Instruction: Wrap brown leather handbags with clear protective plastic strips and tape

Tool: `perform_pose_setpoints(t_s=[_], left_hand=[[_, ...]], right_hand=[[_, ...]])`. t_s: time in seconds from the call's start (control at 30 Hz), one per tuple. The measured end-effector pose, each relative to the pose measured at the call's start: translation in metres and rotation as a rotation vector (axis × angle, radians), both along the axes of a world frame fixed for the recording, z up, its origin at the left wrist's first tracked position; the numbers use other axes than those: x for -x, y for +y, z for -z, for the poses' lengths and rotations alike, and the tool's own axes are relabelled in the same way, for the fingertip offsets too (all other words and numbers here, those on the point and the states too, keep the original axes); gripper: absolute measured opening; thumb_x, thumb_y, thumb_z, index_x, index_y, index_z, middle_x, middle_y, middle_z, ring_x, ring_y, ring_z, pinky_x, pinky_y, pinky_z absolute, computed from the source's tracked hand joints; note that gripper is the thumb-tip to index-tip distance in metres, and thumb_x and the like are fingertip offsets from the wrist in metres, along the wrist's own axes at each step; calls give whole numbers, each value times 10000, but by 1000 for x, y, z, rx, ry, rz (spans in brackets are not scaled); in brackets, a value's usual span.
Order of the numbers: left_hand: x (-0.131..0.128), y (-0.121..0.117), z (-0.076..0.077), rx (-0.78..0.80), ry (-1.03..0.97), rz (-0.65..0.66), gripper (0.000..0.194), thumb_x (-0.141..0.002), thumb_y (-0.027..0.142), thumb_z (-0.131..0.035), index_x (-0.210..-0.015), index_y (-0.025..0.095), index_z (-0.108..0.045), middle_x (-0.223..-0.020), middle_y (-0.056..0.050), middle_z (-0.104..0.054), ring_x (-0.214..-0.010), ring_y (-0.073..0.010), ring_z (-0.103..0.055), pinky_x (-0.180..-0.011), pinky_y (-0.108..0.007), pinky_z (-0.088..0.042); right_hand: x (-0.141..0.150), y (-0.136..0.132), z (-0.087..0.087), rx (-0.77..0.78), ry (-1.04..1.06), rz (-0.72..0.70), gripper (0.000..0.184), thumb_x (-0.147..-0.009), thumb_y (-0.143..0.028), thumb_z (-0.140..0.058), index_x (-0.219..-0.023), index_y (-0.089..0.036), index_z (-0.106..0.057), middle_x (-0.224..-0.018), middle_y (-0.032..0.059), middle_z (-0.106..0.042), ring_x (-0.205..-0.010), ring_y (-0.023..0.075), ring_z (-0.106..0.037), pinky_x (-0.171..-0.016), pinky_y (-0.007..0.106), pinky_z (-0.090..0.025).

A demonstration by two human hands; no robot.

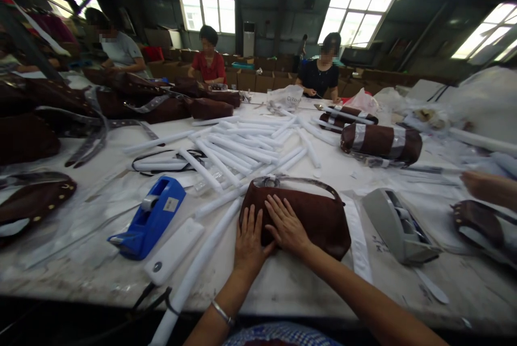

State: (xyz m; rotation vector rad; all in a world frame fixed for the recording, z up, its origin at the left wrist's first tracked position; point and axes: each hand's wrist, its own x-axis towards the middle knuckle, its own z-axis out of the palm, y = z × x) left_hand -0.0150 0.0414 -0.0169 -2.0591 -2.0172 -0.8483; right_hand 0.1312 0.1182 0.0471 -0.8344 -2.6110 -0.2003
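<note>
A dark brown handbag (319, 219) lies on its side on the table in front of me, its wrapped strap (311, 180) along the far edge. My left hand (251, 238) rests flat on the bag's left end, fingers pointing away from me. Just right of it, my right hand (287, 225) presses flat on the bag with the fingers spread. Neither hand grips anything. White padding rolls (238, 147) are heaped behind the bag, and one long roll (197, 265) runs past its left side. Under the bag's right end, a white strip (358, 238) sticks out.
A blue tape dispenser (155, 217) and a white power strip (174, 252) lie left. On the right are a grey tape dispenser (399, 227), wrapped brown bags (382, 143) and a co-worker's hand (488, 187). More brown bags (133, 98) are piled far left. People sit across the table.
</note>
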Motion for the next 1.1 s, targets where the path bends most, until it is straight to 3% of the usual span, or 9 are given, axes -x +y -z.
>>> perform_pose_setpoints(t_s=[0.1,0.27,0.4,0.5,0.57,0.77,0.9,1.03,1.1], left_hand=[[0,0,0,-8,-2,3,935,-832,503,-664,-1554,127,-204,-1605,-200,-252,-1490,-361,-199,-1148,-565,-302],[-2,0,-4,-3,38,-11,891,-839,504,-655,-1547,142,-253,-1593,-202,-281,-1474,-368,-243,-1135,-566,-316],[-3,0,-5,-11,21,-8,891,-853,529,-636,-1549,136,-244,-1601,-199,-263,-1475,-373,-236,-1130,-574,-322],[-4,1,-8,-17,2,3,895,-868,525,-621,-1562,143,-203,-1610,-199,-238,-1479,-379,-224,-1137,-585,-307],[-5,1,-10,-27,-1,7,896,-876,527,-611,-1569,154,-182,-1611,-200,-235,-1477,-383,-228,-1138,-592,-302],[-4,-3,-18,12,31,10,848,-915,508,-559,-1577,181,-143,-1601,-198,-264,-1463,-386,-266,-1126,-643,-285],[-21,4,-56,-29,53,45,727,-962,421,-498,-1573,187,-180,-1614,-180,-227,-1482,-381,-217,-1144,-663,-230],[-61,36,-108,-142,128,324,638,-997,318,-415,-1575,212,-165,-1608,-91,-274,-1499,-293,-197,-1212,-598,-126],[-76,54,-115,-149,165,408,627,-1002,292,-396,-1575,238,-150,-1612,-61,-262,-1503,-286,-177,-1216,-597,-99]], right_hand=[[2,-6,-9,-28,56,12,739,-986,-430,-443,-1579,-138,-112,-1621,148,-217,-1508,321,-161,-1209,581,-207],[1,-1,8,39,-16,59,694,-982,-361,-477,-1566,-127,-182,-1578,150,-337,-1487,282,-253,-1191,536,-283],[-27,7,-37,27,96,91,702,-1000,-404,-430,-1579,-152,-123,-1590,132,-323,-1494,261,-239,-1198,512,-283],[-62,12,-62,-104,307,364,684,-1012,-407,-356,-1587,-172,-69,-1624,123,-238,-1503,325,-184,-1203,598,-194],[-82,17,-48,-117,286,447,678,-1016,-396,-347,-1588,-169,-63,-1616,133,-257,-1491,338,-222,-1191,602,-218],[-96,25,32,8,103,485,681,-1000,-405,-445,-1565,-116,-197,-1557,170,-373,-1466,296,-305,-1192,533,-274],[-96,21,30,-20,170,464,640,-1003,-358,-445,-1562,-143,-220,-1554,143,-385,-1463,285,-316,-1186,529,-294],[-103,13,27,-31,244,394,543,-1005,-265,-428,-1531,-176,-325,-1514,109,-456,-1424,247,-395,-1170,488,-352],[-107,11,30,-21,287,367,526,-998,-245,-429,-1516,-184,-360,-1494,105,-483,-1408,241,-422,-1156,480,-383]])
